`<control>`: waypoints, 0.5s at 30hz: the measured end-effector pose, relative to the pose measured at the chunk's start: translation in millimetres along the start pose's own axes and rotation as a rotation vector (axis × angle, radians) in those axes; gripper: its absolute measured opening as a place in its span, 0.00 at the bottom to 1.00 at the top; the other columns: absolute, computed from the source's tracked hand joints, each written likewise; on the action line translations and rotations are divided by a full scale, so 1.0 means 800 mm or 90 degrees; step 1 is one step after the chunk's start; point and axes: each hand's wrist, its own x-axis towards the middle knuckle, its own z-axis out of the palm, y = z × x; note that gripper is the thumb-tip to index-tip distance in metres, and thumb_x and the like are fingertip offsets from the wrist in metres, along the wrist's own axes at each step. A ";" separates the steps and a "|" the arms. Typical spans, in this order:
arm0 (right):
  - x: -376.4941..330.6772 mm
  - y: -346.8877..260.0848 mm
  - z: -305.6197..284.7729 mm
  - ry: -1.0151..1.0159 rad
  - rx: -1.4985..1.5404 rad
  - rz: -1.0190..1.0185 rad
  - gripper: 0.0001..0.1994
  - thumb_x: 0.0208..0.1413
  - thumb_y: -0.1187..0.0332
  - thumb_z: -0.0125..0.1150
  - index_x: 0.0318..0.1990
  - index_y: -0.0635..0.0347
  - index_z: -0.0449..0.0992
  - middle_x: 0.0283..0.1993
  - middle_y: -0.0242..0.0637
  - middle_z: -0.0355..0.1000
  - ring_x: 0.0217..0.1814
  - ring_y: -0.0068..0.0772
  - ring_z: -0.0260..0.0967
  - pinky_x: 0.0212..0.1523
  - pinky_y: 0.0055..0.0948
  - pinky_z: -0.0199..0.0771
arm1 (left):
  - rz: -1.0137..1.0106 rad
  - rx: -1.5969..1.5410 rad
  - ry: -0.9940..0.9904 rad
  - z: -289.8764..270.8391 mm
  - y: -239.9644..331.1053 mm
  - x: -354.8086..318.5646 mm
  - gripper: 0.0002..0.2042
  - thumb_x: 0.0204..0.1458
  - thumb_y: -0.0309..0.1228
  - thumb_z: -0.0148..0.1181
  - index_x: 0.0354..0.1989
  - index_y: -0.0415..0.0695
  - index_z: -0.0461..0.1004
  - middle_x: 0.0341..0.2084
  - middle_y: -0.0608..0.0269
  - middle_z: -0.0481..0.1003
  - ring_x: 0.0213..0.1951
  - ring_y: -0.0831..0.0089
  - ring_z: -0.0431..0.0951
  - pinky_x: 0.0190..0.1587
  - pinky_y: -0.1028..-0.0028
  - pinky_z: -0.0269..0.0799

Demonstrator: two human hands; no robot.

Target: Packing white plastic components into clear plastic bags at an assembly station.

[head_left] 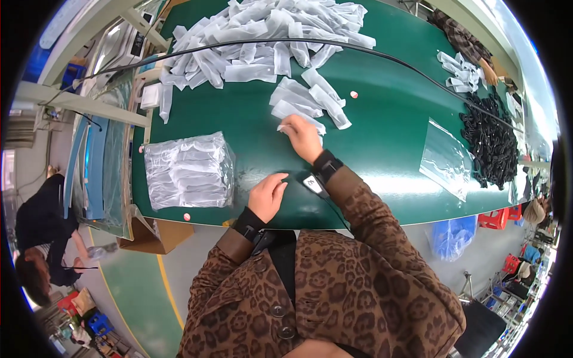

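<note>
My right hand (302, 138) reaches over the middle of the green table, its fingers pinched on the end of a small frosted white plastic pouch (287, 110). Other such pouches (325, 98) lie just beyond it in a loose group. Nearer the table's front edge, my left hand (267, 198) holds nothing, its thumb and fingers apart. To its left lies a clear plastic bag (190, 172) packed with rows of white pouches. A small grey device with a white label (312, 183) rests beside my right wrist, a dark cable running from it.
A big heap of white pouches (256, 36) covers the far side of the table. A black cable (298, 40) hangs across above it. At the right are a flat clear bag (444, 158), a pile of black cords (492, 140) and another person's hand (489, 71). An open carton (152, 232) stands lower left.
</note>
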 end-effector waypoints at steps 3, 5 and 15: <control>-0.009 -0.033 -0.025 -0.058 0.084 0.096 0.04 0.54 0.73 0.59 0.36 0.61 0.71 0.32 0.40 0.73 0.34 0.43 0.72 0.36 0.35 0.71 | -0.035 -0.004 0.023 -0.007 0.002 -0.006 0.10 0.52 0.22 0.60 0.44 0.41 0.74 0.27 0.58 0.75 0.24 0.69 0.75 0.29 0.73 0.71; -0.017 -0.039 -0.029 -0.084 0.123 0.144 0.04 0.55 0.73 0.59 0.37 0.62 0.71 0.32 0.41 0.73 0.33 0.42 0.72 0.35 0.33 0.72 | -0.050 -0.009 0.033 -0.006 0.006 -0.006 0.11 0.52 0.22 0.60 0.44 0.41 0.74 0.27 0.59 0.74 0.24 0.69 0.75 0.29 0.73 0.71; -0.026 -0.053 -0.007 -0.299 0.261 0.275 0.04 0.61 0.69 0.54 0.34 0.59 0.69 0.25 0.35 0.70 0.23 0.27 0.70 0.24 0.29 0.69 | 0.105 0.092 0.137 0.009 0.004 0.018 0.16 0.51 0.23 0.61 0.48 0.39 0.70 0.34 0.55 0.73 0.37 0.63 0.75 0.37 0.71 0.72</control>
